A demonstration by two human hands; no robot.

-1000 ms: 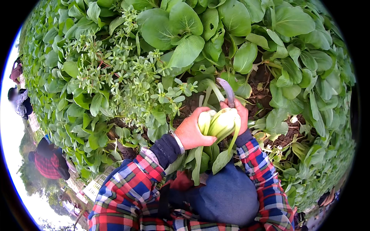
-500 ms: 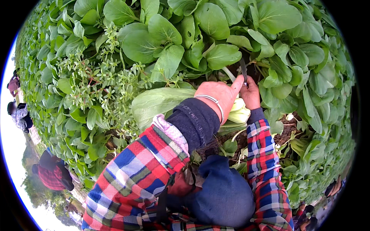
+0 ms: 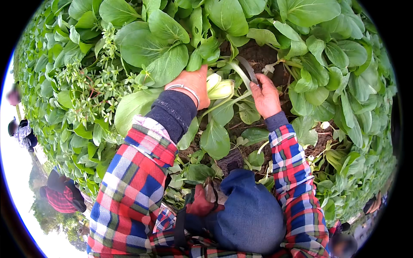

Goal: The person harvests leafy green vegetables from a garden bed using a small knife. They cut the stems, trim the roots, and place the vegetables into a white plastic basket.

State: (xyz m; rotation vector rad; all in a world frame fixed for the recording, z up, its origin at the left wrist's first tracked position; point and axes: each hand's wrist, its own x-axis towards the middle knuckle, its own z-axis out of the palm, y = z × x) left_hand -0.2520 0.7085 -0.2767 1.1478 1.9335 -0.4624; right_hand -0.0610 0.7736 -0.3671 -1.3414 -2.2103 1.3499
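Observation:
My left hand (image 3: 191, 86) holds pale green bok choy (image 3: 221, 89), cut-looking bases toward the right; its fingertips are partly hidden by the vegetable and leaves. My right hand (image 3: 264, 96) is closed on the handle of a curved knife (image 3: 247, 68). The blade lies beside a white leaf stalk (image 3: 241, 73), its tip among leaves over dark soil (image 3: 262, 56). Broad bok choy leaves (image 3: 167, 64) surround both hands, and a large pale leaf (image 3: 133, 109) lies left of my left wrist. My blue-clad knee (image 3: 249, 215) is below.
Dense rows of leafy plants fill the view, with a small-leaved weed (image 3: 94, 81) at left and dry, yellowing leaves (image 3: 333, 159) at right. Co-workers are bent over at the left edge (image 3: 64, 195), (image 3: 23, 133), and others are at the lower right (image 3: 344, 241).
Both hands have moved forward, away from my body, since a second ago. Over the last half second my left hand shifted left with the bok choy, and the knife tilted left.

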